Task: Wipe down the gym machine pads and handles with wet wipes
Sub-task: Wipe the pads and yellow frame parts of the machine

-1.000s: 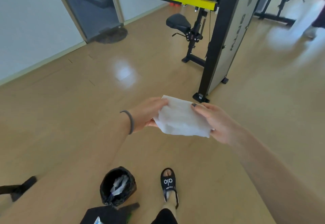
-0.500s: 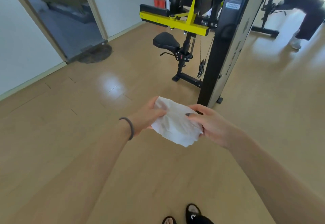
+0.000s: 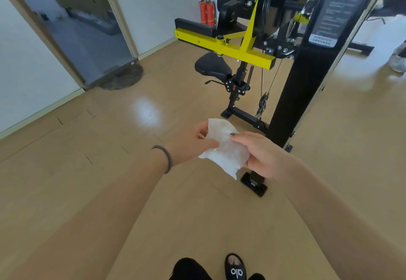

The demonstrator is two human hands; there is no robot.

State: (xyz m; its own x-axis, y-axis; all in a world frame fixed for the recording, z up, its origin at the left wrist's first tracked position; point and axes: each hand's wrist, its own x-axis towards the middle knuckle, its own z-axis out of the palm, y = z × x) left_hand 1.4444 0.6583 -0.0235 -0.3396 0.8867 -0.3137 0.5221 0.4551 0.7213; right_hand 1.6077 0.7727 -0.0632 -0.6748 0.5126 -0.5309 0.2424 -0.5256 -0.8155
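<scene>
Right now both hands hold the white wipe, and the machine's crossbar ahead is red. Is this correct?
Not quite. The head view shows the crossbar is yellow, not red. The rest holds: the left hand and the right hand both hold the white wipe.

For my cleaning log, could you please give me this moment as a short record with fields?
wipe: white wet wipe, crumpled, held in the air between both hands
left hand: left hand grips the wipe's left edge
right hand: right hand pinches its right side
machine: gym machine ahead, untouched
seat: black seat pad under the yellow bar
background: red extinguishers by the wall
</scene>
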